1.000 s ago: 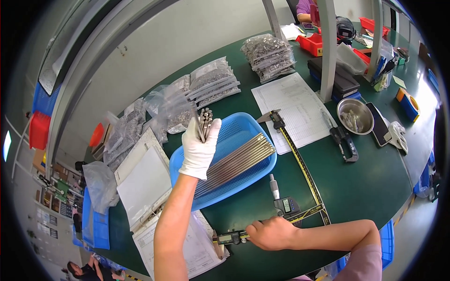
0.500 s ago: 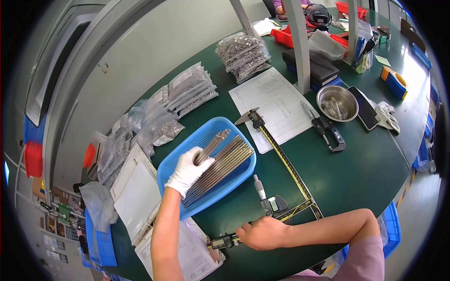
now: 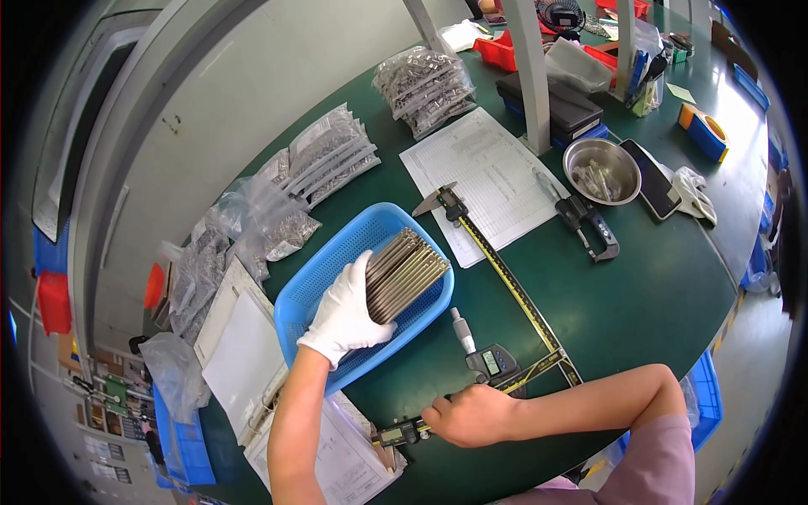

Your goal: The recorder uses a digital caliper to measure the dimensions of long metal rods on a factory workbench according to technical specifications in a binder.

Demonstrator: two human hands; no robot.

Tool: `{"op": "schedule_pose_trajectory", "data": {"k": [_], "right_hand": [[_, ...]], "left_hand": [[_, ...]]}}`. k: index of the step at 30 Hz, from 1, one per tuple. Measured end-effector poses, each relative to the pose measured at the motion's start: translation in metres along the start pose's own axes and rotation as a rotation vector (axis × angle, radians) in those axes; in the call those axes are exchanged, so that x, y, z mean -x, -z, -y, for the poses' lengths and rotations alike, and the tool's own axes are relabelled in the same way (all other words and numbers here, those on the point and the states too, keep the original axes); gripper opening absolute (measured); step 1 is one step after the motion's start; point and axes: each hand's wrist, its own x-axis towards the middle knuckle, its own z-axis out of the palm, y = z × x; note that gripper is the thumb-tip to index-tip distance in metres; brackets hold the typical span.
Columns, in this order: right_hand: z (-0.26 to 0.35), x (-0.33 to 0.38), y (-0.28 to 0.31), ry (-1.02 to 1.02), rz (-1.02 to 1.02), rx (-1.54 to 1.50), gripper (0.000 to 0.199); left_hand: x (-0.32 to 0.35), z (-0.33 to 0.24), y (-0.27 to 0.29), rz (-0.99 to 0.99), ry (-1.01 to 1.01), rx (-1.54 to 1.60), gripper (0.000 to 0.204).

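Observation:
My left hand (image 3: 343, 311), in a white glove, is closed around a thick bundle of slender metal rods (image 3: 412, 273). The bundle lies slanted in a blue perforated plastic basket (image 3: 337, 242), its far ends tilted up toward the right rim. My bare right hand (image 3: 473, 416) grips a digital caliper (image 3: 402, 434) near the front of the table. That caliper's beam runs up right to meet the end of a longer digital caliper (image 3: 505, 273). Just above my right hand, a digital micrometer (image 3: 492, 362) rests on the green table. The rods' lower ends are hidden by the glove.
Printed sheets (image 3: 484, 181) lie beyond the basket, with a second micrometer (image 3: 589, 225) beside them. A steel bowl (image 3: 602, 172), a phone (image 3: 650, 178) and a white glove (image 3: 694, 198) sit right. Bagged metal parts (image 3: 332, 156) line the wall; a binder (image 3: 240, 345) lies left.
My left hand has spread from a few rods to the whole bundle, gathering it tighter and raising its far ends. My right hand keeps its hold on the caliper. The view has shifted slightly.

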Motion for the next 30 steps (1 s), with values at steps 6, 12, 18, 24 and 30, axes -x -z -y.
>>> {"op": "schedule_pose_trajectory", "data": {"k": [6,12,18,24,30], "right_hand": [[0.000,-0.001,-0.001,0.000,0.000,0.002,0.015],[-0.001,0.000,-0.002,0.012,-0.009,-0.013,0.015],[-0.003,0.001,0.000,0.021,0.000,-0.015,0.016],[-0.002,0.001,0.001,0.035,-0.024,0.015,0.014],[-0.003,-0.002,-0.001,0.019,-0.040,0.104,0.025]], "left_hand": [[-0.014,-0.003,-0.010,-0.035,0.254,0.006,0.025],[-0.010,-0.002,-0.022,-0.139,0.281,0.087,0.014],[-0.002,-0.001,-0.004,-0.552,0.161,0.316,0.012],[0.004,-0.013,0.023,-1.028,0.083,0.984,0.026],[0.015,-0.009,0.043,-1.180,0.118,1.121,0.020]]}}
